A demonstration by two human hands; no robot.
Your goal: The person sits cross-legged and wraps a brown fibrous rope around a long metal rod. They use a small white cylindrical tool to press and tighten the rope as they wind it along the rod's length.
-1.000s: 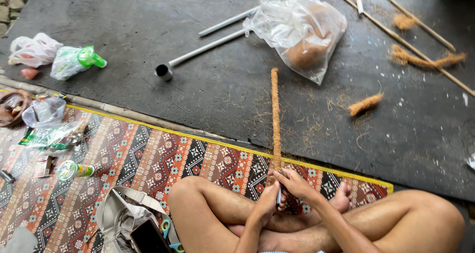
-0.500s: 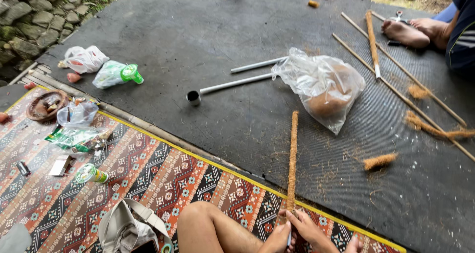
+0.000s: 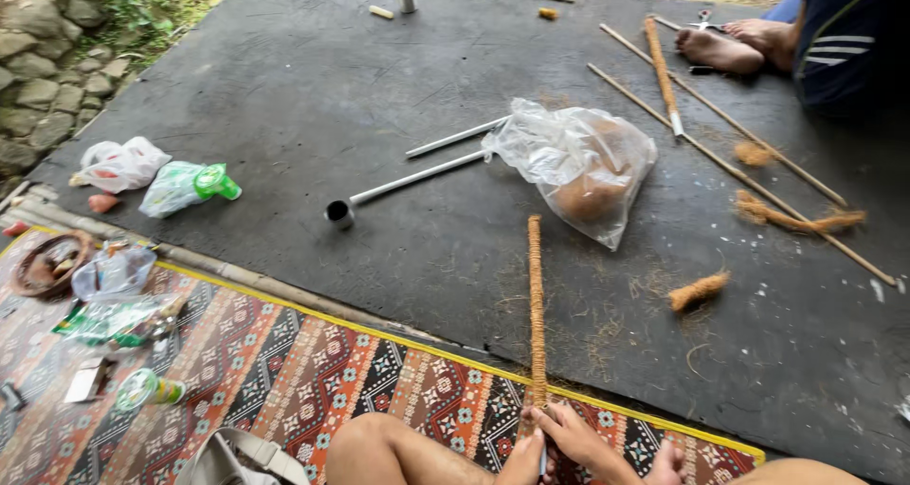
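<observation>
A: Coir-wrapped stick lying lengthwise away from the body, far end on the dark floor mat near the clear plastic bag, near end over the patterned rug.

B: And the grip?

A: Both at the near end. Left hand cupped around the bottom, right hand just beside it, fingers pinched together on the wrapped part. Partly cut off by the frame edge, though.

B: Likely trouble from here?

A: Probably loosening of the fibre wrap, given a slack pinch; loose strands already scattered on the mat. Also a swing of the long free end toward the bag with any careless turn.

B: Anything further out?

A: Two metal tubes left of the bag, small coir tuft to the right, thin bare sticks beyond. Another person's bare feet at the far edge, well apart.
</observation>
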